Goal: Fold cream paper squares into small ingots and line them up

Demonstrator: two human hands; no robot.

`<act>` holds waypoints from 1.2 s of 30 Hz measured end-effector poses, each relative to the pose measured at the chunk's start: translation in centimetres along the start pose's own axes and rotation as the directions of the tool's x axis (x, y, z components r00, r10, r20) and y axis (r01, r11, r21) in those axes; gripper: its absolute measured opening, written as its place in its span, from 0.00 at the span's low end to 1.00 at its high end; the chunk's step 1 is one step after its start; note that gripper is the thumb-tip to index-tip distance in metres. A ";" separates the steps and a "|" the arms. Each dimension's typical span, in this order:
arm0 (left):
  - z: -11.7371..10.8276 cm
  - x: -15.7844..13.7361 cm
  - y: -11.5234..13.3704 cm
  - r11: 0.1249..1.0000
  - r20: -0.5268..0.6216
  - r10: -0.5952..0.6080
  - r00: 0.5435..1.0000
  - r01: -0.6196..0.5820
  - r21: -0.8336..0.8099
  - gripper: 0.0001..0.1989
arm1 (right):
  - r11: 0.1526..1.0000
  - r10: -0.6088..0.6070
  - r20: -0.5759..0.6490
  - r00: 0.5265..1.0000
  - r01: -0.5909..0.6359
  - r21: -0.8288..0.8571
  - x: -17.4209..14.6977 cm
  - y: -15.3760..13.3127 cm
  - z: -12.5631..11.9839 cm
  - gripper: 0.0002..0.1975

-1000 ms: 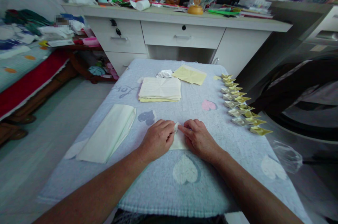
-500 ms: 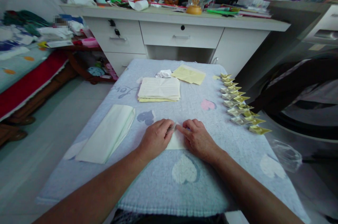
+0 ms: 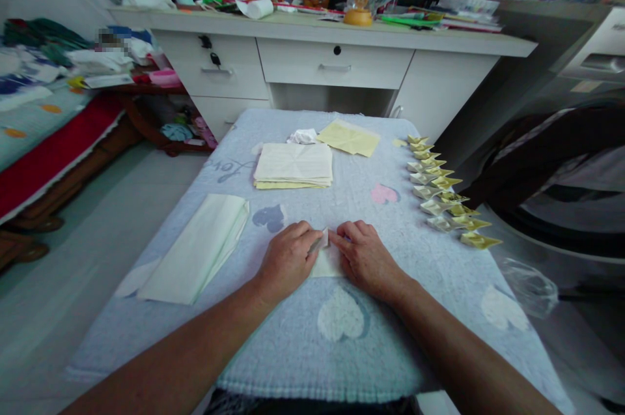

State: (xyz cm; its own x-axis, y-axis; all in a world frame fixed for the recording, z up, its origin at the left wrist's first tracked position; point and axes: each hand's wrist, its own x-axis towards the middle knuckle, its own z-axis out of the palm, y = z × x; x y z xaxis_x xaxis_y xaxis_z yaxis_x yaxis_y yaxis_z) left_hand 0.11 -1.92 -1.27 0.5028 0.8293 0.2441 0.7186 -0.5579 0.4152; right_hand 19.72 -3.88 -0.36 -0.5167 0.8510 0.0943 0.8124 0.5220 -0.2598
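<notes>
Between my hands, a small pale sheet of paper (image 3: 326, 265) lies on the cloth-covered table, its far edge partly turned up. My left hand (image 3: 291, 252) pinches the raised flap of this paper between thumb and fingers. From the other side, my right hand (image 3: 366, 255) rests on the paper's right part, its index finger reaching to the flap and its other fingers curled. Part of the sheet is hidden under both hands. A stack of paper sheets (image 3: 293, 164) lies beyond them, and a larger folded pale paper (image 3: 200, 249) is to the left.
Folded paper boats (image 3: 442, 190) stand in rows along the table's right edge. A yellow sheet (image 3: 349, 137) and a crumpled white paper (image 3: 303, 136) lie at the back. Behind is a white desk (image 3: 336, 66) crowded with items; a washing machine (image 3: 586, 76) stands right.
The flap at the paper's far edge now stands up more visibly between my fingertips. My left hand has shifted very slightly; my right hand stays nearly in place.
</notes>
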 end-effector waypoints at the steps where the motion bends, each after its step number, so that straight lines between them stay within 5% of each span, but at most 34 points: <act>1: -0.1 0.0 0.1 0.999 0.010 0.016 1.000 -0.017 0.029 0.11 | 1.000 0.001 -0.002 1.000 -0.001 0.007 0.0 0.0 0.0 0.22; 16: -0.3 0.0 0.6 0.953 0.077 0.120 0.990 -0.137 0.271 0.06 | 0.997 0.002 -0.019 1.000 0.000 0.076 0.0 0.1 -0.2 0.21; 36: -0.1 -0.2 1.0 0.915 0.062 0.149 0.987 -0.161 0.370 0.08 | 1.000 0.004 -0.010 1.000 -0.004 0.009 0.3 0.0 -0.1 0.25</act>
State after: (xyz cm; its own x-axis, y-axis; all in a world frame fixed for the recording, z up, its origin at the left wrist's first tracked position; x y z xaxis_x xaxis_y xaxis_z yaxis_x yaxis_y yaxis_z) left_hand 0.65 -2.66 -0.83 0.6329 0.7335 0.2479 0.7543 -0.6563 0.0161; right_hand 19.62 -3.66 -0.28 -0.5105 0.8538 0.1023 0.8123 0.5179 -0.2684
